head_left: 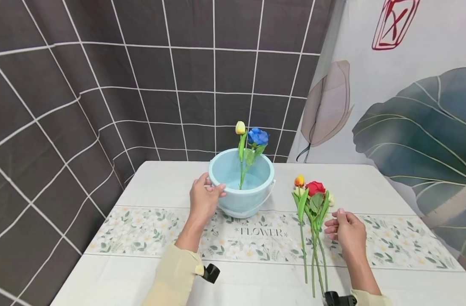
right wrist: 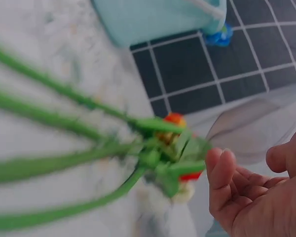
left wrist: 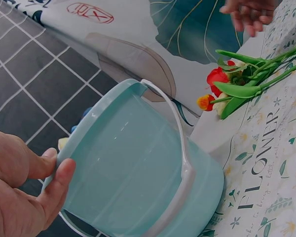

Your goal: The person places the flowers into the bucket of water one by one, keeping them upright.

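A light blue bucket (head_left: pixel 242 199) stands on the table, with a yellow tulip (head_left: pixel 240 127) and a blue rose (head_left: pixel 258 136) upright inside it. My left hand (head_left: pixel 207 195) pinches the bucket's rim on its left side, thumb and fingers at the edge in the left wrist view. To the right lies a bunch of flowers on green stems: a red rose (head_left: pixel 315 188), an orange tulip (head_left: pixel 299 180) and pale blooms. Just right of that bunch hovers my right hand (head_left: pixel 347 231), fingers loosely bent and holding nothing.
A white table (head_left: pixel 148 272) carries a floral printed band with the word FLOWER. Dark tiled-pattern cloth (head_left: pixel 194 68) hangs behind and to the left. At the right hangs a white cloth (head_left: pixel 355 140) with large leaf prints. The bucket's white handle (left wrist: pixel 180 143) hangs down at its side.
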`<state>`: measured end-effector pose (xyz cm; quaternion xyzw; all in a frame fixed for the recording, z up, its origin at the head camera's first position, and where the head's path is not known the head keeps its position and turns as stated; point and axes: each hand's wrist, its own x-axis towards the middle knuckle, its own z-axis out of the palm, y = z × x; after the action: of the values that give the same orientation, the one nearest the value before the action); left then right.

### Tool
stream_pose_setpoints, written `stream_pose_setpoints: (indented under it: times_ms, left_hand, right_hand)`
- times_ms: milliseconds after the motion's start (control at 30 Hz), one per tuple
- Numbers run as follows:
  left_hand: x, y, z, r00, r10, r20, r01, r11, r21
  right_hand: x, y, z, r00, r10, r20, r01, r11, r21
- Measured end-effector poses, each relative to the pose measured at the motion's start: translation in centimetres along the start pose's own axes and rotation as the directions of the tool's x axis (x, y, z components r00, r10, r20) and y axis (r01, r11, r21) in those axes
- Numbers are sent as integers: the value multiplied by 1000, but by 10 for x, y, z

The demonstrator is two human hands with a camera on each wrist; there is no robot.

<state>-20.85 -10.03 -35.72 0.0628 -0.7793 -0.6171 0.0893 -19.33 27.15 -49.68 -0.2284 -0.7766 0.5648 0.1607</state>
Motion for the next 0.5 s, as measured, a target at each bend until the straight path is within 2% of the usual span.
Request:
stream_pose_setpoints:
  times_ms: [133,267,400,500]
  left_hand:
    - [0,2,-1,1000,-6,-2,6,1000,8]
    - [0,3,-1,1000,-14,-2,14,1000,3]
    - [0,2,0,1000,-16,-2,16,1000,-5]
    - [0,2,0,1000,-17,0,17,1000,-5]
  right_hand:
    - [-22,-3,-11,999,47,8,-47,998,-44]
    - [-43,-18,-22,998,68,14,-67,995,-67]
    - [-57,-35,-29,997,81,17,-79,993,-89]
    - [-65,-41,-30,993,109,49,-103,988,-115]
